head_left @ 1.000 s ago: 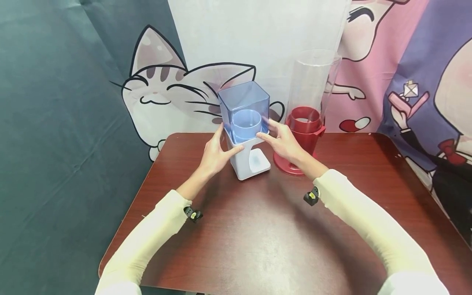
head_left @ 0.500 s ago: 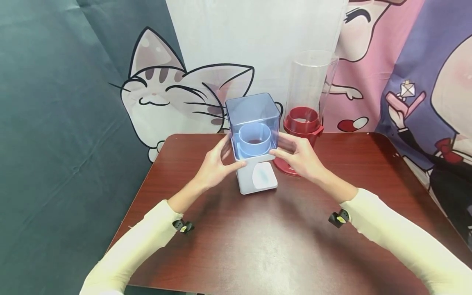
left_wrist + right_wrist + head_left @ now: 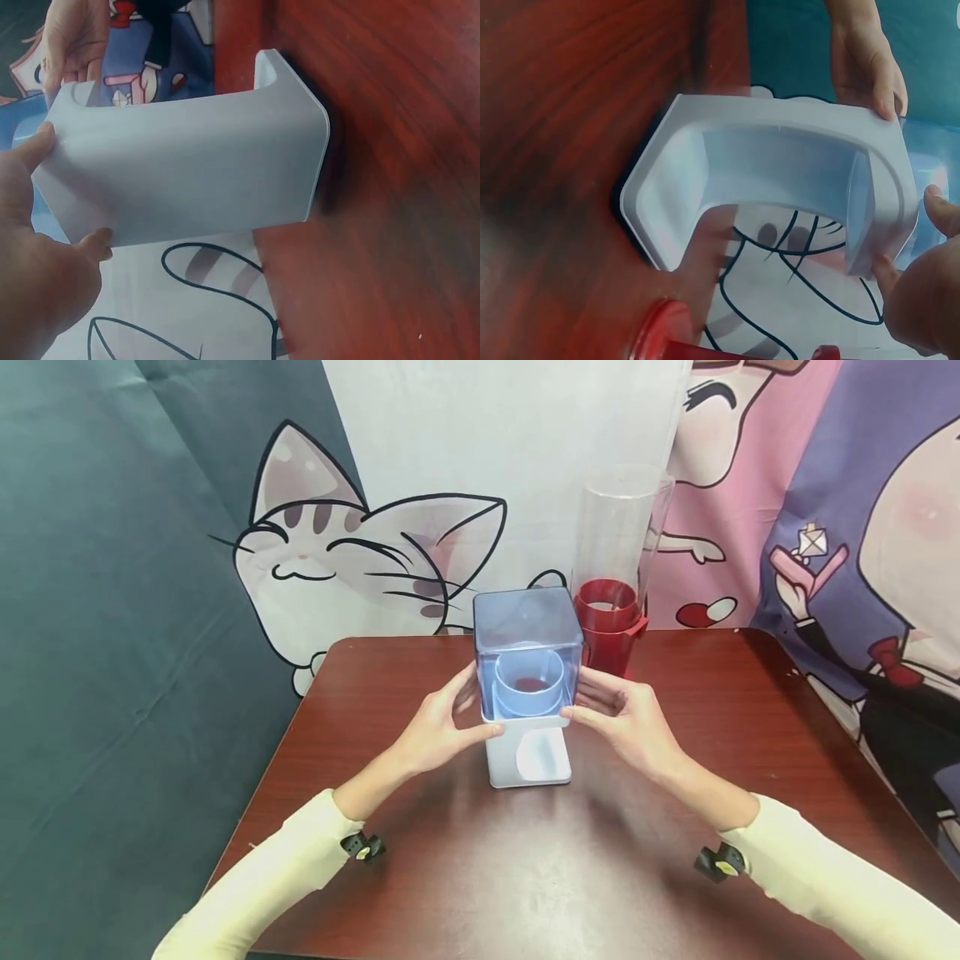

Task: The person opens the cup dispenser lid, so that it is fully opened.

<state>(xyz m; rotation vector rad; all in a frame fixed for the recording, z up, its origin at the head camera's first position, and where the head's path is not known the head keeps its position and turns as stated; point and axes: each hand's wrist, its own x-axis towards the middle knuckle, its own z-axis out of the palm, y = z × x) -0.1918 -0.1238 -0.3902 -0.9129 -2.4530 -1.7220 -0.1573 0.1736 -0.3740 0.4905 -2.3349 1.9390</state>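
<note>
A dispenser with a white stand (image 3: pixel 525 756) and a see-through blue square tank (image 3: pixel 528 618) is held upright between both hands. My left hand (image 3: pixel 435 731) grips its left side, thumb on the white front edge below the tank. On the other side my right hand (image 3: pixel 633 722) grips it, thumb at the front corner. A round blue collar (image 3: pixel 528 683) shows inside the tank. In the left wrist view the stand's smooth outer wall (image 3: pixel 180 165) faces the camera, its foot close over the table. The right wrist view shows the stand's hollow opening (image 3: pixel 772 165).
Behind and to the right stands a red dispenser base (image 3: pixel 609 639) with a tall clear cylinder (image 3: pixel 618 535) on it. The reddish-brown wooden table (image 3: pixel 517 877) backs onto a cartoon-print cloth (image 3: pixel 427 452).
Both hands have brought the blue-and-white dispenser toward the person and slightly right, turning it to face more squarely forward. The red dispenser has stayed in place.
</note>
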